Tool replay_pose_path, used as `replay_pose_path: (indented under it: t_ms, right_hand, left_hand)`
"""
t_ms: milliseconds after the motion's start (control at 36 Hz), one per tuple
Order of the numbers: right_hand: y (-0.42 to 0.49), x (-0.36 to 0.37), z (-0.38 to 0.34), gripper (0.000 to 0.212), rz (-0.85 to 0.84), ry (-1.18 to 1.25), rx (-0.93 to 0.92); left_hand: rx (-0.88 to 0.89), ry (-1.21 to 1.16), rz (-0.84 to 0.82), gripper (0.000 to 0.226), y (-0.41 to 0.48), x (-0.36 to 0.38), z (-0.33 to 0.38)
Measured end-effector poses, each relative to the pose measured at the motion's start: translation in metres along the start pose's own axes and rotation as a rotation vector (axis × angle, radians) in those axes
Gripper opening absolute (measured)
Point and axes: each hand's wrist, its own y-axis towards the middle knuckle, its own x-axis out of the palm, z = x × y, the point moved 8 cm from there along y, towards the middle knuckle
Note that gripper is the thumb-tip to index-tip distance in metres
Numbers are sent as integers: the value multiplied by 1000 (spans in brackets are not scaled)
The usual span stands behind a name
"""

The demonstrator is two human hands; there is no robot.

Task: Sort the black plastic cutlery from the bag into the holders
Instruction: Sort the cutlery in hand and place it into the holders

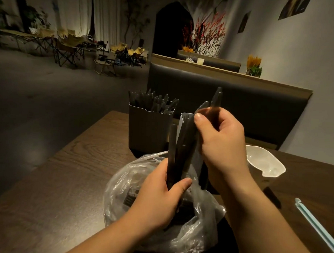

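The room is dim, with a wide grey floor (50, 88) running back to pale curtains (75, 11) and a cluster of folding chairs (70, 47) along the far left. A dark arched doorway (171, 28) stands at the back beside red-flowered branches (207, 33), and a plain wall (297, 55) closes the right side. A booth seat (239, 102) with a dark padded back runs behind the far edge of the table.

The table (66, 179) is dark wood with a marked grain. A clear plastic bag (122, 185) sits crumpled at the middle of its near edge, with dark cutlery inside. A dark holder (149, 129) stands towards the far edge, packed with upright black knives (153, 101). Just to its right is a light ribbed holder (185, 117), partly hidden by the hands. A white container (265, 164) sits towards the right edge, and a pale blue strip (318, 226) lies at the near right corner.

The left hand (156, 198) grips a bundle of black cutlery (176, 151) upright over the bag. The right hand (222, 143), raised above it, grasps a few serrated knives (216, 97) with blades pointing up.
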Motion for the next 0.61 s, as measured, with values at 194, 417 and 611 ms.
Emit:
replay_pose_path:
  t_ms: [194,417,611]
  right_hand:
    - [17,-34,-9,13,203,187,147]
    - [70,-1,-32,7,126,470,167]
    - [107,30,-27,22,160,549,192]
  left_hand:
    - [-49,27,82,25,0,-12,1]
    - [-159,-265,290,11,0,-28,-14]
    - [-159,-408,442,19,-5,-42,-7]
